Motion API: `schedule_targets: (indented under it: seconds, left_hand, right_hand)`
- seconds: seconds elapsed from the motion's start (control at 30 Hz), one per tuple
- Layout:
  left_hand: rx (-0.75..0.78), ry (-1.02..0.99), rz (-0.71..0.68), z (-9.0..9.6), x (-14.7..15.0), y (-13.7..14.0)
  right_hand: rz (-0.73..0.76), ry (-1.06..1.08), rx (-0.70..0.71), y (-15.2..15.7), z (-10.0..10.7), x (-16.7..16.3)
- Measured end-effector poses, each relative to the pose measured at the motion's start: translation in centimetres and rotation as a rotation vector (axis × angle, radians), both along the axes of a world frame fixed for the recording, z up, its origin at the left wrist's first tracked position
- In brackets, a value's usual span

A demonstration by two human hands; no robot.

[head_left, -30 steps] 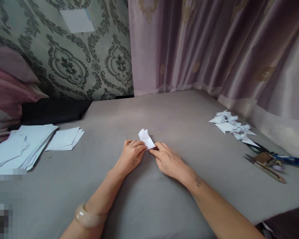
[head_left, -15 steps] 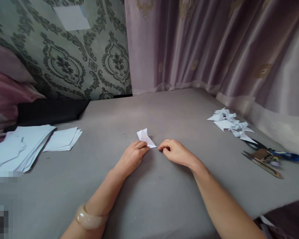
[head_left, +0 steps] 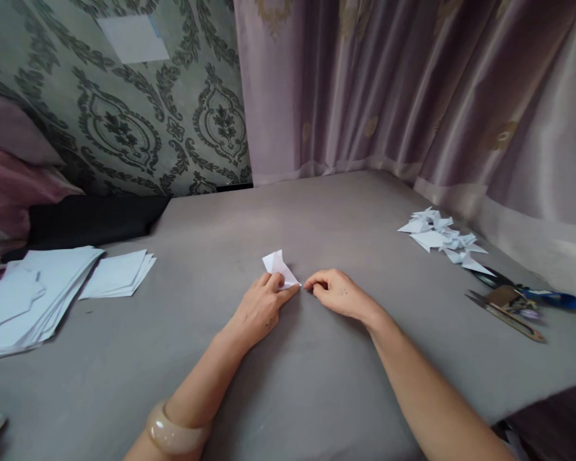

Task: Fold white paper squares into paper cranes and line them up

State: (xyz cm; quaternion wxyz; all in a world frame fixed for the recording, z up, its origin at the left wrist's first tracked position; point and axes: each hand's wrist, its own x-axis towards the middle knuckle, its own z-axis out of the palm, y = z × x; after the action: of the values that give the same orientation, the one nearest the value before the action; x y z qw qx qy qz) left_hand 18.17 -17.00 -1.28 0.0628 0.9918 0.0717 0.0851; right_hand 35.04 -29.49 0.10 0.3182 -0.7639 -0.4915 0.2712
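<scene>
Head view: the left hand [head_left: 259,304] presses a small, folded white paper [head_left: 279,262] with parted fingers; the right hand [head_left: 340,294] curls its fingers beside the tip, any pinch unclear.

From where I stand, the left hand [head_left: 262,304] holds a folded paper [head_left: 281,264] against the grey sheet [head_left: 317,384]. The right hand [head_left: 338,293], fingers curled, is just beside the paper's tip; I can't tell if they touch. Paper stacks [head_left: 38,288] lie off left, and a heap of folded shapes [head_left: 434,235] lies right, near the curtain [head_left: 365,83].
</scene>
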Motion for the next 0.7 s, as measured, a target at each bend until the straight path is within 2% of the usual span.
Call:
schedule_targets:
  seconds: [0.1,0.23,0.4,0.53,0.6,0.7]
  left_hand:
    - [0.048,0.011,0.024,0.2,0.2,-0.4]
    - [0.080,-0.002,0.031,0.5,0.3,-0.9]
    - [0.003,-0.095,0.049,0.5,-0.4,-0.7]
    - [-0.064,-0.209,0.071,0.3,-0.7,-0.4]
    - [-0.087,-0.282,0.116,0.3,-0.7,-0.2]
    - [-0.078,-0.500,0.282,0.6,-0.7,0.1]
  right_hand:
    - [-0.047,0.020,0.027,0.3,-0.4,-0.1]
    - [-0.139,0.021,0.139,0.9,-0.9,-0.7]
    - [-0.138,-0.048,0.293,1.8,-1.4,-1.9]
    - [-0.115,-0.114,0.306,2.2,-1.9,-2.6]
    - [-0.097,-0.156,0.301,2.3,-2.0,-2.8]
    - [-0.064,-0.229,0.321,2.2,-1.8,-3.1]
